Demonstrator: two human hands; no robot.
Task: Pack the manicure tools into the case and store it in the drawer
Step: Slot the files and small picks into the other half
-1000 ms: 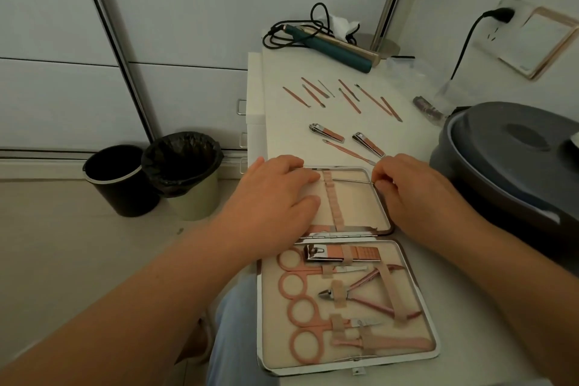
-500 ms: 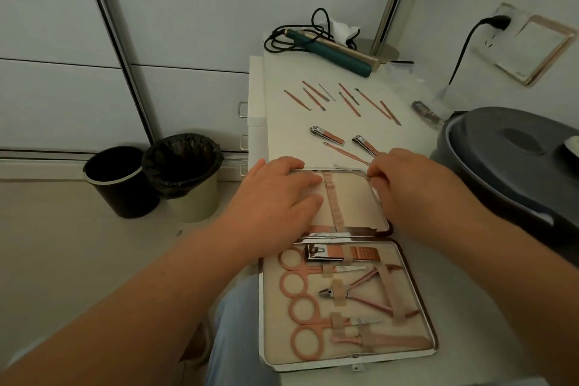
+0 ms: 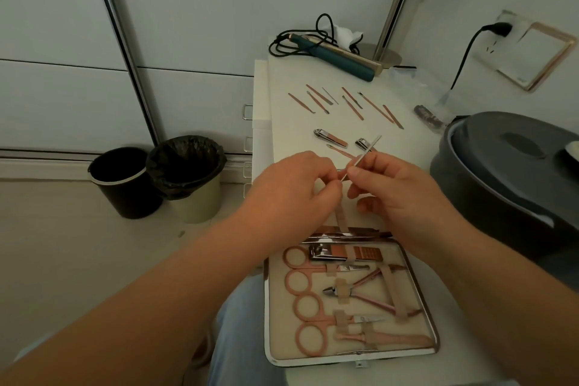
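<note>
The manicure case [image 3: 434,316] lies open on the white desk near me. Its near half holds pink-handled scissors [image 3: 308,304], a large nail clipper [image 3: 344,252] and a cuticle nipper [image 3: 366,290] under elastic straps. My hands mostly hide its far half. My right hand [image 3: 404,197] pinches a thin metal tool [image 3: 369,150] between thumb and forefinger, tip pointing up and away. My left hand [image 3: 291,188] pinches the tool's lower end. Farther back lie two small nail clippers [image 3: 330,138], one thin tool [image 3: 340,150] and a row of several thin rose-gold tools [image 3: 352,105].
A teal hair straightener [image 3: 341,58] with its cord and a standing mirror [image 3: 387,25] sit at the desk's far end. A grey lidded container [image 3: 507,166] stands at the right. The drawer handles [image 3: 247,111] are on the desk's left face, two waste bins [image 3: 156,178] on the floor.
Both hands have lifted off the case's far half. They now hold a thin tool between them above it. The camera has tilted slightly.
</note>
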